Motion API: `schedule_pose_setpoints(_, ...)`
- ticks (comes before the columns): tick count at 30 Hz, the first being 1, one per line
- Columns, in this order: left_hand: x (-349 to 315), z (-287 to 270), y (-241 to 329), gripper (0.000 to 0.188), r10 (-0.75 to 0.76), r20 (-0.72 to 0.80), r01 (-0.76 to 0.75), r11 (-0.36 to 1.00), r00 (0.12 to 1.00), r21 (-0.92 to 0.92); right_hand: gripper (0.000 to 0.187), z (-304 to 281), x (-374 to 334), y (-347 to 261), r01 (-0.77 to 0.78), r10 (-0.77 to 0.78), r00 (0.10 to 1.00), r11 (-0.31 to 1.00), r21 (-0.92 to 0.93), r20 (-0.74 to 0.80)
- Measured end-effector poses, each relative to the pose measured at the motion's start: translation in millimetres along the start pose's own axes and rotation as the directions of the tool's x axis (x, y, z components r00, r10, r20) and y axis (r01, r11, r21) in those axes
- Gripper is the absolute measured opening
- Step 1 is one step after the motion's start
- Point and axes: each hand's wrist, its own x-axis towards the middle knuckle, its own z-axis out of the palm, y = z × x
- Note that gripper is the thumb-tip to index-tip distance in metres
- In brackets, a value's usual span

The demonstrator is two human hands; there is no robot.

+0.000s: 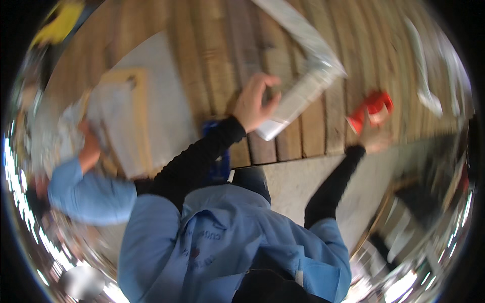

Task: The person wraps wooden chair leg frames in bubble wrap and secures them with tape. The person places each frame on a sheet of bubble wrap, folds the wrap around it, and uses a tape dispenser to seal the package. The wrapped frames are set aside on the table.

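An L-shaped piece in pale, shiny wrapping (305, 93) lies on the wooden slatted table. My left hand (256, 103) hovers by its near end with thumb and fingers curved apart, and nothing shows between them. Further right, a red tape dispenser (373, 108) sits close to the table's front edge. My right hand (376, 137) has its fingers on the near side of this dispenser. Motion blur and the angle hide how far the fingers wrap around it.
On the left, a grey sheet (172, 101) carries a tan frame-like piece (141, 121). A co-worker's hand (90, 146) rests beside it. Something blue (220, 161) is partly under my left forearm. White strips (424, 76) lie at the far right. A yellow item (59, 22) shows at the upper left.
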Motion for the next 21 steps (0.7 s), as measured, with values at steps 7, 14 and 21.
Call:
schedule_pose_setpoints(7, -243, -187, -24, 0.014, -0.216, -0.238, 0.291, 0.89, 0.947, 0.351, 0.086, 33, -76, 88, -0.515, 0.515, 0.853, 0.857, 0.018, -0.084)
schedule_pose_setpoints(14, -417, -266, -36, 0.016, -0.524, -0.512, 0.719, 0.609, 0.681, 0.334, 0.064, -28, -2, 65, -0.741, 0.75, 0.644, 0.564, 0.365, 0.147)
schedule_pose_setpoints(21, -570, -276, -103, 0.02, -0.648, -0.594, 0.863, 0.473, 0.476, 0.176, 0.048, -213, -121, -185, -0.622, 0.342, 0.77, 0.589, 0.516, 0.539)
